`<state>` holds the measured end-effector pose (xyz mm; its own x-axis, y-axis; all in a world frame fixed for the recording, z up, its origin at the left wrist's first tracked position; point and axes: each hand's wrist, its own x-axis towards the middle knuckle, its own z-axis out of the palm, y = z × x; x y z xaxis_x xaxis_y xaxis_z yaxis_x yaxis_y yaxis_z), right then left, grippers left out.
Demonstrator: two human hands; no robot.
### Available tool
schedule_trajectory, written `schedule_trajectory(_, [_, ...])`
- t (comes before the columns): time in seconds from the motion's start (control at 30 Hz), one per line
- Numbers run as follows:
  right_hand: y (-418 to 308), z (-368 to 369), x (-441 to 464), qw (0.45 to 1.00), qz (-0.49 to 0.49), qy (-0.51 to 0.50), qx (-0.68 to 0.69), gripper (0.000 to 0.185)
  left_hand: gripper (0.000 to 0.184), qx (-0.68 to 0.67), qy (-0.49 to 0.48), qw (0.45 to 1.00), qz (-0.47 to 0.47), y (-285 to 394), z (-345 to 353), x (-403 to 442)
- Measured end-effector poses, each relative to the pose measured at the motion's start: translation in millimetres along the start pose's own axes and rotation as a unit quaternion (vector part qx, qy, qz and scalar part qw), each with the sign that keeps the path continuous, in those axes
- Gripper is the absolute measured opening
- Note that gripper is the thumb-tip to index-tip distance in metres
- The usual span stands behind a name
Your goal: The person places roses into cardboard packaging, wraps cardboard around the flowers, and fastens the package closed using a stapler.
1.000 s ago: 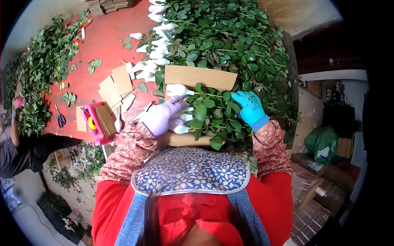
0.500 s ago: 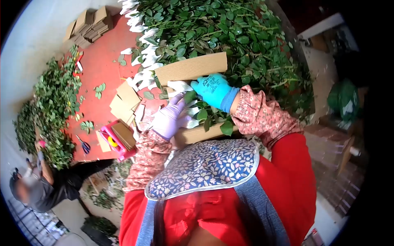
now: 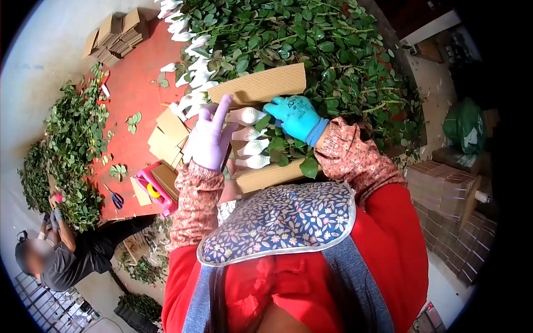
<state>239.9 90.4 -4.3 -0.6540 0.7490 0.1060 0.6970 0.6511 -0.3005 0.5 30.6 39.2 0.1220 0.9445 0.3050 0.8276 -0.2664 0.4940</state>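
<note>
Several rose heads in white net sleeves lie in a row on corrugated cardboard, their leafy stems pointing right. One cardboard flap stands beyond them, and another cardboard edge lies close to my apron. My left hand, in a light purple glove, is raised at the left of the rose heads with its fingers apart and nothing in them. In a teal glove, my right hand has its fingers curled over the stem just behind the uppermost netted rose. Its fingertips are partly hidden by leaves.
Leafy rose stems are heaped at the back. On the red table lie cardboard pieces, a pink holder, scissors and stacked cardboard. A co-worker stands at the far left beside more foliage.
My left hand has let go of the netted roses and moved up and left, its fingers now spread. My right hand has shifted slightly right. The netted rose heads are more exposed.
</note>
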Motion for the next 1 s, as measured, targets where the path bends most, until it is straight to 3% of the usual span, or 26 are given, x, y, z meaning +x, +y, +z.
schedule_trajectory(0.03, [0, 0, 1, 1.0, 0.0, 0.0, -0.002, 0.019, 0.061, -0.001, 0.001, 1.0, 0.0, -5, 3, 4])
schedule_trajectory(0.1, [1, 1, 0, 1.0, -0.017, 0.02, -0.006, 0.019, 0.05, 0.037, 0.004, 0.994, 0.098, -16, 9, 11])
schedule_trajectory(0.13, [2, 1, 0, 1.0, -0.014, 0.019, -0.008, 0.019, 0.037, 0.042, 0.017, 0.992, 0.118, -19, 12, 12])
schedule_trajectory(0.27, [3, -3, 4, 1.0, 0.008, -0.005, 0.011, 0.017, 0.025, 0.034, -0.017, 0.978, 0.203, -28, 9, 12])
schedule_trajectory(0.37, [9, 4, 4, 1.0, 0.004, 0.007, 0.001, 0.016, 0.019, 0.063, -0.04, 0.974, 0.216, -21, -4, 3])
schedule_trajectory(0.43, [13, 9, 5, 0.997, -0.034, 0.063, -0.017, 0.016, 0.01, -0.003, -0.02, 0.986, 0.165, -30, -8, -10])
schedule_trajectory(0.5, [12, 4, 7, 0.999, -0.02, 0.035, 0.0, 0.016, 0.005, -0.101, 0.005, 0.99, 0.096, -40, -11, -25])
schedule_trajectory(0.53, [10, 0, 8, 1.0, -0.006, 0.008, 0.017, 0.016, 0.005, -0.176, 0.08, 0.981, 0.012, -57, -5, -42])
schedule_trajectory(0.57, [8, -3, 7, 1.0, -0.008, 0.005, 0.017, 0.016, 0.011, -0.322, 0.124, 0.934, -0.092, -59, -8, -51])
schedule_trajectory(0.63, [3, -12, 7, 0.999, -0.021, -0.014, 0.027, 0.018, 0.017, -0.527, 0.138, 0.824, -0.155, -62, -5, -65])
schedule_trajectory(0.67, [0, -19, 9, 0.999, -0.03, -0.029, 0.022, 0.021, 0.019, -0.548, 0.11, 0.82, -0.127, -82, 8, -78])
schedule_trajectory(0.77, [-10, -17, 7, 0.995, -0.029, -0.082, -0.045, 0.037, 0.006, -0.666, 0.092, 0.661, -0.332, -87, 50, -89])
schedule_trajectory(0.83, [-17, -15, 13, 0.992, -0.026, -0.103, -0.071, 0.039, 0.02, -0.585, 0.02, 0.702, -0.406, -51, 49, -60])
schedule_trajectory(0.9, [-18, -7, 16, 0.984, 0.027, -0.138, -0.112, 0.038, 0.034, -0.565, 0.029, 0.732, -0.38, -39, 64, -44])
schedule_trajectory(1.0, [-18, -3, 17, 0.983, 0.017, -0.129, -0.127, 0.037, 0.015, -0.609, 0.052, 0.693, -0.383, -33, 80, -32])
